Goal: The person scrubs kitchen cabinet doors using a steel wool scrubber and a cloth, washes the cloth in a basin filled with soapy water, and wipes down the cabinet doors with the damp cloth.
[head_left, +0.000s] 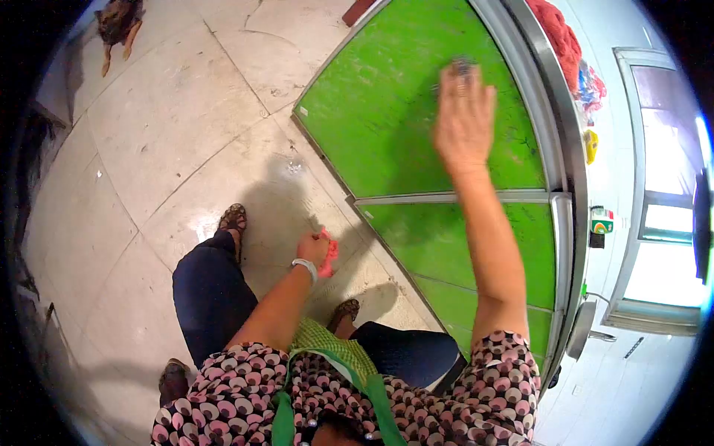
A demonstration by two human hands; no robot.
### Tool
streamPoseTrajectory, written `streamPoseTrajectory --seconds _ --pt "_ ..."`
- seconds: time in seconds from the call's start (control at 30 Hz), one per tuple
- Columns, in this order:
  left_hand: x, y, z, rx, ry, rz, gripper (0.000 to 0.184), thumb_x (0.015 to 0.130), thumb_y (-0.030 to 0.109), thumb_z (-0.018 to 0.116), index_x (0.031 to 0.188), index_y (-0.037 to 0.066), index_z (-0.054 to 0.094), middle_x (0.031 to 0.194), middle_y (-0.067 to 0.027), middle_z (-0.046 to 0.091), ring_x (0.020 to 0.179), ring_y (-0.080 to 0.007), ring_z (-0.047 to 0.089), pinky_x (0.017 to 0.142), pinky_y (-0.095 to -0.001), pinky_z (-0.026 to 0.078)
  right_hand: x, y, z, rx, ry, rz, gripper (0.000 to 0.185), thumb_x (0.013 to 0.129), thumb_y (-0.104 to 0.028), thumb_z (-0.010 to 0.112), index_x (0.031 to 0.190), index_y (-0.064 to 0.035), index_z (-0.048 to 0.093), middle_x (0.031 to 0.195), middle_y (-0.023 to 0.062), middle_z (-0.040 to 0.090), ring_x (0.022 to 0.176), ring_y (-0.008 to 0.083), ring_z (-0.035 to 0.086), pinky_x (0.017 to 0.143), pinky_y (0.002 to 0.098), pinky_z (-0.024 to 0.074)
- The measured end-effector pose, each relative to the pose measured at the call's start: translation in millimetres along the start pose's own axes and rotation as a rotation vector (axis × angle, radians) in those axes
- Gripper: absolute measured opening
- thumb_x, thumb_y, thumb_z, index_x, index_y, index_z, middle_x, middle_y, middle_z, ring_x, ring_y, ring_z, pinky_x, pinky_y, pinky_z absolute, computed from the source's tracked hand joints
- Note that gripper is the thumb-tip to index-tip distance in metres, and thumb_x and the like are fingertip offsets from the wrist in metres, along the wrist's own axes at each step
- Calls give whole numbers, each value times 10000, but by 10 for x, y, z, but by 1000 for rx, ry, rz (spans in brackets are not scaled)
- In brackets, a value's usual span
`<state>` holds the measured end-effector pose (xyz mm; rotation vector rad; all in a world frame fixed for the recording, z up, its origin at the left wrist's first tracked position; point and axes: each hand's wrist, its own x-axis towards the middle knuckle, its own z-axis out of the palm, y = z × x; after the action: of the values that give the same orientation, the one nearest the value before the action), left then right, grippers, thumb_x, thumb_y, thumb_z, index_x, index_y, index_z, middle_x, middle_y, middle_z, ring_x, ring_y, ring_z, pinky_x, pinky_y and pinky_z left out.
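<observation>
My right hand (465, 130) lies with its fingers stretched against the upper part of a green cabinet door (372, 97), pressing a dark grey scourer, which looks like steel wool (462, 64), to it. Only the scourer's edge shows past my fingertips. Dark streaks and pale smears mark the green surface around it. Lower down, over the floor, my left hand (314, 249) is closed around a crumpled pink cloth (329, 256). That hand is apart from the cabinet, and a white band circles its wrist.
A second green panel (476, 238) adjoins the door. Along the counter (573, 149) lie a red cloth (558, 44), a yellow item (591, 146) and a green-and-white container (602, 220). A dog (119, 26) is on the tiled floor (163, 134) at the far left. A window (666, 186) stands at right.
</observation>
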<state>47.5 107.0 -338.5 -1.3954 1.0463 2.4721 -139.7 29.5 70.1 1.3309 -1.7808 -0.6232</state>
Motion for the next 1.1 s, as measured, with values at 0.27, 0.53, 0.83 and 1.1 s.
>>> streamPoseTrajectory --seconds 0.27,0.53,0.83,1.1 --pt "-843 868 87 179 186 163 297 790 275 561 841 -9 627 742 -118 635 666 -207 598 633 -324 467 -936 -1411 951 287 -489 -358 414 822 -145 401 1191 26 475 1283 119 433 1263 251 311 1068 382 196" --pt "-61 535 214 -808 -526 -141 191 847 184 417 858 92 584 821 -34 616 701 -197 581 657 -377 495 -1400 -424 -140 807 -246 143 425 690 35 508 1108 -27 551 1150 131 535 1151 300 438 994 396 328" --pt "-923 2277 788 -751 -817 64 212 883 179 367 856 76 551 867 -84 592 828 -253 577 828 -432 463 -1789 586 -1246 929 342 711 317 745 -18 545 1054 -66 601 1088 126 573 1044 259 524 909 356 392" --pt "-1758 2923 292 -456 -607 144 208 911 184 379 866 59 540 809 -90 568 765 -241 561 749 -409 487 -2232 1678 -1836 583 559 913 225 819 -94 567 1019 5 596 902 80 559 780 134 544 655 253 449"
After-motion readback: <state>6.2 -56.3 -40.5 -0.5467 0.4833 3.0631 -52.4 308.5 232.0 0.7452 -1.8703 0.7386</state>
